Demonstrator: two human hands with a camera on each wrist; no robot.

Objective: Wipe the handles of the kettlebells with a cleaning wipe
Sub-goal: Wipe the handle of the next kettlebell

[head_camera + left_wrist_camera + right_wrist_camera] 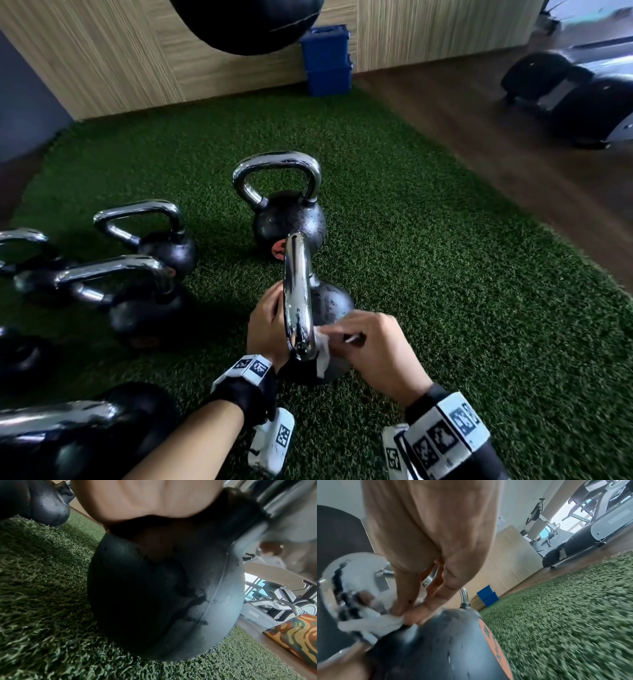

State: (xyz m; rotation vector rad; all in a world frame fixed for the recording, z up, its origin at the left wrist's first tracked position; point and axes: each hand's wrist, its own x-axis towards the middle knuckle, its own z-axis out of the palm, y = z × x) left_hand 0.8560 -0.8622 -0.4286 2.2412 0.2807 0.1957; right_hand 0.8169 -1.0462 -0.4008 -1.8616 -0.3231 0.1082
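Observation:
A black kettlebell (331, 301) with a chrome handle (296, 291) stands on green turf in the middle of the head view. My left hand (270, 315) grips the handle's near leg from the left; its fingertips are hidden behind the chrome. My right hand (339, 334) pinches a white wipe (322, 353) against the lower near end of the handle, where it meets the body. The right wrist view shows fingers (412, 609) bunching the wipe (373, 622) on the mirrored handle (351, 577). In the left wrist view the palm (145, 500) sits above the kettlebell body (154, 595).
Another kettlebell (286, 209) stands just behind. Several more kettlebells (150, 240) crowd the left side, one lying near my left forearm (68, 431). Stacked blue boxes (328, 61) sit at the wooden wall. Treadmills (575, 99) stand on wood floor to the right.

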